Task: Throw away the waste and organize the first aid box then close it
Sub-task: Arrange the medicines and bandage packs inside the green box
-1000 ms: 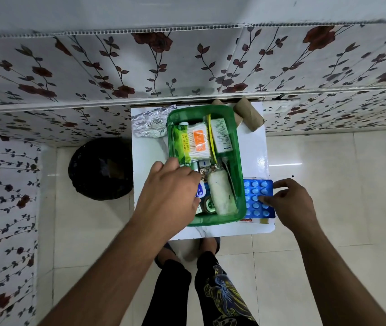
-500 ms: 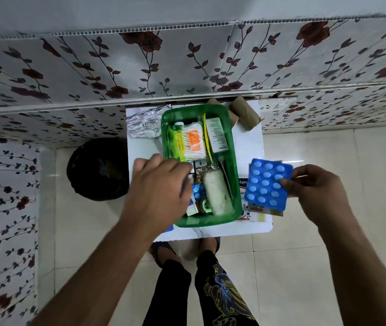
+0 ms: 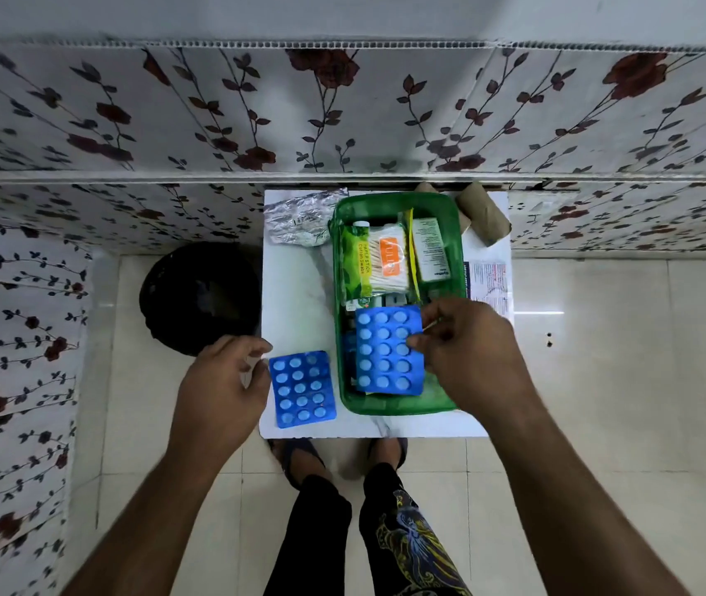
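A green first aid box point(image 3: 394, 406) stands open on a small white table point(image 3: 299, 294). Inside it lie a cotton swab pack point(image 3: 379, 264), a white carton point(image 3: 428, 249) and smaller items. My right hand point(image 3: 467, 354) grips a blue blister strip point(image 3: 388, 352) by its right edge, holding it over the near half of the box. A second blue blister strip point(image 3: 302, 389) lies flat on the table, left of the box. My left hand point(image 3: 222, 389) hovers just left of that strip with fingers apart, holding nothing.
A black waste bin point(image 3: 201, 296) stands on the floor left of the table. A crumpled foil wrapper point(image 3: 299, 219) lies at the table's back left. Brown cardboard rolls point(image 3: 482, 212) and a printed leaflet point(image 3: 489, 286) sit right of the box. A floral wall runs behind.
My right hand has carried the blue strip from the table's right side to above the box. My left hand has left the box, and a second strip is now uncovered.
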Available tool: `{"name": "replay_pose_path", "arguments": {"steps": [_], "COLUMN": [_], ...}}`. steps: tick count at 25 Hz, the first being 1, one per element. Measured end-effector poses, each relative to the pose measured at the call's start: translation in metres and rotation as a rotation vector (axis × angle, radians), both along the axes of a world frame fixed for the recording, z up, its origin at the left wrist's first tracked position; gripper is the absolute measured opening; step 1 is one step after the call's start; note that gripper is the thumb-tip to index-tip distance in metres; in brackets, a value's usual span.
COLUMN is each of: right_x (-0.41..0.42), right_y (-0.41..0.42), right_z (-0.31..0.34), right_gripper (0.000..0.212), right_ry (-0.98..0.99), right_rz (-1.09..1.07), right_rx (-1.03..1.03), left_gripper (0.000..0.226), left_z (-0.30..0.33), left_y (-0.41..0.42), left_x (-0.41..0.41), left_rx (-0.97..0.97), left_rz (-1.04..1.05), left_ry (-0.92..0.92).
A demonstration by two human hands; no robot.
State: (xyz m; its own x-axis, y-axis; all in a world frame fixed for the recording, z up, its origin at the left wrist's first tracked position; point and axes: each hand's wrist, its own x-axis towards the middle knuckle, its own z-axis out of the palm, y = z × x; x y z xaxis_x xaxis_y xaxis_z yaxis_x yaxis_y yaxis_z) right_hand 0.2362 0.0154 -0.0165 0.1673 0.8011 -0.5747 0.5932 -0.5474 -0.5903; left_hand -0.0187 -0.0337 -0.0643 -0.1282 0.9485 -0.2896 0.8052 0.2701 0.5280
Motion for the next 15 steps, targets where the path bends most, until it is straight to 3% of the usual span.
{"name": "replay_pose_path", "arguments": {"steps": [2,6,12,15], "right_x": [-0.009,-0.024,-0.031,-0.028], "right_y": [-0.008,-0.012,-0.02,-0.02], "right_z": [-0.006,-0.008,-0.01,-0.01], "right_gripper": [0.013,0.037,0.069,0.082], "right_ry": [-0.15,-0.399,-0.427,-0.396], "right_rz": [0.134,0.365,0.471,0.487], "right_rx": [0.026,0.064,0.059,0.036], "left_gripper": [0.023,0.024,0.03,0.047], "left_z": [-0.002,-0.005,-0.013,-0.019], "left_y": [-0.001,-0.001,-0.002,-0.003], "left_x": [0.0,0.001,0.001,0.005], "left_rx": [-0.018,-0.031,-0.093,-0.22], "left_rz": [0.023,0.028,0.004,-0.008], "left_ry": [-0.024,-0.06,-0.045,0.02]}}
